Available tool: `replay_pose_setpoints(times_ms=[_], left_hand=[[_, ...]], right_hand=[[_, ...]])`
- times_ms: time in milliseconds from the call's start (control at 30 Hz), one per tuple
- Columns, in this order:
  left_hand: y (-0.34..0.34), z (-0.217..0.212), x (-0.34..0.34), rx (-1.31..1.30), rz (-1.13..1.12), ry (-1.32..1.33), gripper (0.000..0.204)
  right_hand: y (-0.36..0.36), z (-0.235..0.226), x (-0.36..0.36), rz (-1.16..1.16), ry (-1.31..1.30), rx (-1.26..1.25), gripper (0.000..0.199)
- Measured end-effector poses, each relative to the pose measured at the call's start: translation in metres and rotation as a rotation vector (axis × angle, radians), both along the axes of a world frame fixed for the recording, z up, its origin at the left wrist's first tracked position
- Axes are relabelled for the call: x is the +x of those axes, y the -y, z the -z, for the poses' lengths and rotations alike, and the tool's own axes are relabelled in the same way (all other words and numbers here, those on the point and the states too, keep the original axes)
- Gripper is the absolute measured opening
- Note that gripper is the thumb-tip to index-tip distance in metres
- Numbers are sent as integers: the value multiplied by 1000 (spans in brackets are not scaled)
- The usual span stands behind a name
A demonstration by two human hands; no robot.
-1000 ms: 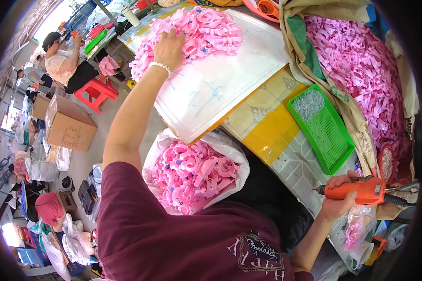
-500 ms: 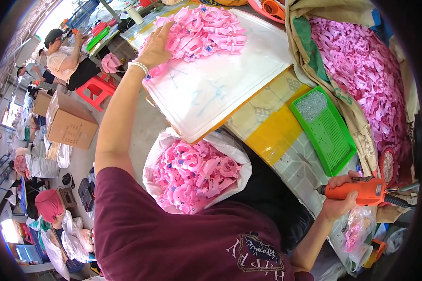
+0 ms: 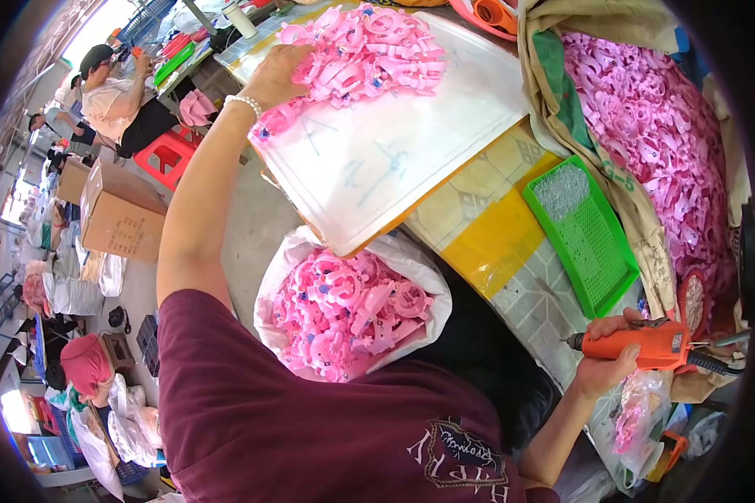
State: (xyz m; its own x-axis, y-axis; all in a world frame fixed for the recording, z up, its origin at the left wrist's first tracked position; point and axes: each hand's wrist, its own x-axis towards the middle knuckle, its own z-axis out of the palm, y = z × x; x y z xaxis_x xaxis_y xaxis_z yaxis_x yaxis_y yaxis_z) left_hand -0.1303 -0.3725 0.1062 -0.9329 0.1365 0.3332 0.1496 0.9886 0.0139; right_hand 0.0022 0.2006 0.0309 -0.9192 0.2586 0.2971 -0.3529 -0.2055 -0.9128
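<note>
My left hand (image 3: 278,79) lies against the left edge of a heap of pink plastic pieces (image 3: 377,63), its fingers curved and partly hidden, apparently not gripping any piece. The heap sits at the far end of a white tray-like board (image 3: 419,138). By the wrist, a few pink pieces (image 3: 275,123) trail toward the board's left edge. At the right, my right hand (image 3: 606,369) is closed around an orange electric screwdriver (image 3: 637,345), whose tip points left. Below the board, a white sack (image 3: 434,323) holds more pink pieces (image 3: 344,306).
A green perforated tray (image 3: 596,260) with small metal screws (image 3: 562,191) lies on the table, beside yellow tape (image 3: 495,239). A large woven sack (image 3: 554,92) of pink parts (image 3: 654,142) stands at the right. Cardboard boxes (image 3: 122,214) and a seated person (image 3: 113,101) are at the left.
My left hand has drawn slightly left and nearer, its fingers less stretched out. Pink pieces beside the wrist show more plainly. The screwdriver stays put in my right hand.
</note>
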Motion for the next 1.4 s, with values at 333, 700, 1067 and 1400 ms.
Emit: replay_pose_setpoints(times_ms=[333,700,1067,1400], left_hand=[[-46,-5,17,143,-47,-120,62],[-177,25,31,1625,233,565,43],[-298,69,65,2253,584,957,33],[-365,93,98,2223,257,1059,31]], right_hand=[[-3,0,-5,-19,-28,8,71],[-5,0,-1,-41,-20,-67,67],[-11,-8,1,-59,-45,7,70],[-22,-26,-26,-90,-150,-39,52]])
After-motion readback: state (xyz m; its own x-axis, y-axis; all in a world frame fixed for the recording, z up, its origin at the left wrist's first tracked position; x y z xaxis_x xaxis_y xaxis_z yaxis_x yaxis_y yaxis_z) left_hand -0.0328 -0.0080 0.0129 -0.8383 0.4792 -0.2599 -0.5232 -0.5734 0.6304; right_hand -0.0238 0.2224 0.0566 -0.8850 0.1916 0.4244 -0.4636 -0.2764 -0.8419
